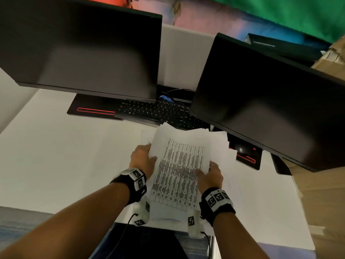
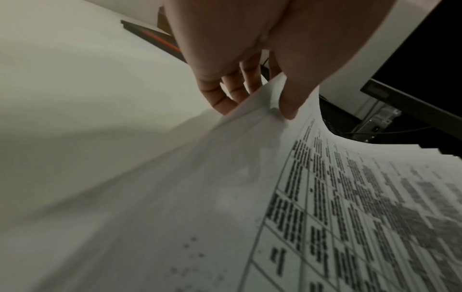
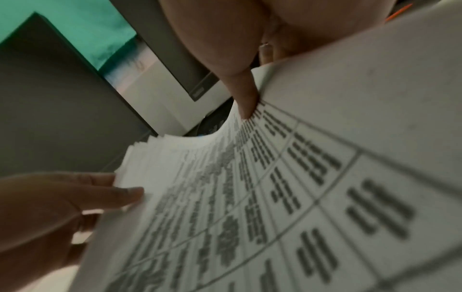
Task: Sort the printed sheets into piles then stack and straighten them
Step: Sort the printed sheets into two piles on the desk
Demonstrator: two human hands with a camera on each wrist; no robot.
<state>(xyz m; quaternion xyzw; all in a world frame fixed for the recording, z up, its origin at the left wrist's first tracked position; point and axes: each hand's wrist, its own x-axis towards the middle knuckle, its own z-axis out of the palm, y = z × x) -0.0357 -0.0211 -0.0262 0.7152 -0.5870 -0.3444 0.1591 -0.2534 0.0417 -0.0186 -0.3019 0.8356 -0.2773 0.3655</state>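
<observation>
- Uneven stack of printed sheets is pinched at both side edges, apparently for squaring.
- Left hand: thumb above, fingers beneath.
- Right hand is clamped likewise.

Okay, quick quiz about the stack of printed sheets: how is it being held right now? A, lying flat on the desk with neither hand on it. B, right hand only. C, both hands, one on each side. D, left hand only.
C: the left hand grips the printed sheets at their left edge and the right hand grips their right edge.
</observation>
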